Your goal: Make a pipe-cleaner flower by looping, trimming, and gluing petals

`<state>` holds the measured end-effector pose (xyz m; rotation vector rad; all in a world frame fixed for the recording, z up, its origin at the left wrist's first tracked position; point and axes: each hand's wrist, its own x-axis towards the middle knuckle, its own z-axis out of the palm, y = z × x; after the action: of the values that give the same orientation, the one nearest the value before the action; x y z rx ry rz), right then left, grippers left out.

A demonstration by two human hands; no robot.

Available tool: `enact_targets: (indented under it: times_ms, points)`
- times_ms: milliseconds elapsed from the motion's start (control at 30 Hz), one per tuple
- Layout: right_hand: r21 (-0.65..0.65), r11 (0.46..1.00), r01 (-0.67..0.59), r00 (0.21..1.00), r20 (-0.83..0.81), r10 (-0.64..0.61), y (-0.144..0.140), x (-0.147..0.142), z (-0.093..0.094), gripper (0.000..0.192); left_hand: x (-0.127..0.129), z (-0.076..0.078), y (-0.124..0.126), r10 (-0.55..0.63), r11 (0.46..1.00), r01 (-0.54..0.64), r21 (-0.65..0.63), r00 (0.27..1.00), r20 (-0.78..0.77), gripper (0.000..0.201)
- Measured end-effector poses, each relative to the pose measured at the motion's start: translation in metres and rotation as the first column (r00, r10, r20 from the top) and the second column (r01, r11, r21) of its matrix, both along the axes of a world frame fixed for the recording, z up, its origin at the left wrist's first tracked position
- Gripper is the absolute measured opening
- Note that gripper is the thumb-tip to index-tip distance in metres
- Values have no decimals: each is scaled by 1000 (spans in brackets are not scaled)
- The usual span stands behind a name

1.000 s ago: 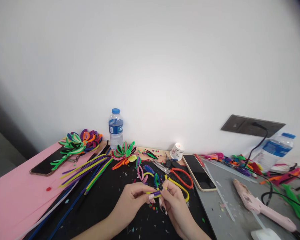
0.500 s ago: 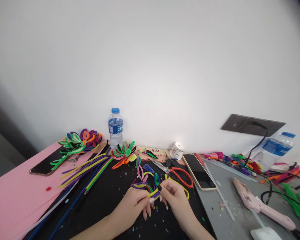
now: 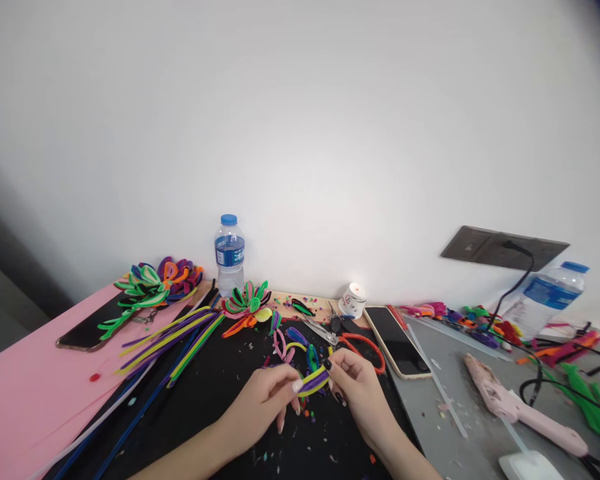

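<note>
The left hand (image 3: 263,403), low in the middle of the frame, pinches one end of a short bent bundle of yellow and purple fuzzy pipe cleaners (image 3: 314,381) between thumb and fingertips. The right hand (image 3: 359,392), just beside it, pinches the other end, its dark-painted nails curled over the wire. The bundle hangs between the two hands just above the black work mat (image 3: 220,400), which is speckled with coloured scraps.

Behind the hands lie orange-handled scissors (image 3: 357,347) and a smartphone in a pale case (image 3: 397,341), screen dark. A clear plastic water bottle with a blue cap and blue label (image 3: 229,255) stands at the wall; its white label writing is too small to read. A small white tape roll (image 3: 353,300) carries red marks that cannot be read. At centre left, long straight pipe cleaners in yellow, purple and blue (image 3: 175,340) fan across the mat, with looped pipe-cleaner flowers (image 3: 155,283) at the far left above a pink sheet (image 3: 25,393). At lower right a pink glue gun (image 3: 515,410) rests on a grey mat (image 3: 445,433).
</note>
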<state>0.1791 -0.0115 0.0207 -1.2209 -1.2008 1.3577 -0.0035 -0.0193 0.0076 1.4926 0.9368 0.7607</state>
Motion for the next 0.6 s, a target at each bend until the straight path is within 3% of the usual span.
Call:
enact_targets:
  times_ms: [133, 300, 433, 600]
  points:
    - [-17, 999, -29, 998, -61, 28, -1, -2, -2, 22, 2, -2, -3, 6, 1000, -7, -31, 1000, -31, 31]
    - [-86, 987, -137, 967, -229, 114, -4, -8, -5, 22, 2, -2, -3, 84, 995, -81, -51, 994, 64, 32]
    - [-110, 967, -229, 952, -233, 199, -7, -14, -7, 24, 3, -2, -2, 100, 994, -94, -55, 989, 106, 32]
    - [-64, 967, -248, 955, -185, 233, -8, -16, -8, 26, 5, -5, -4, 19, 996, -9, -86, 993, 115, 30]
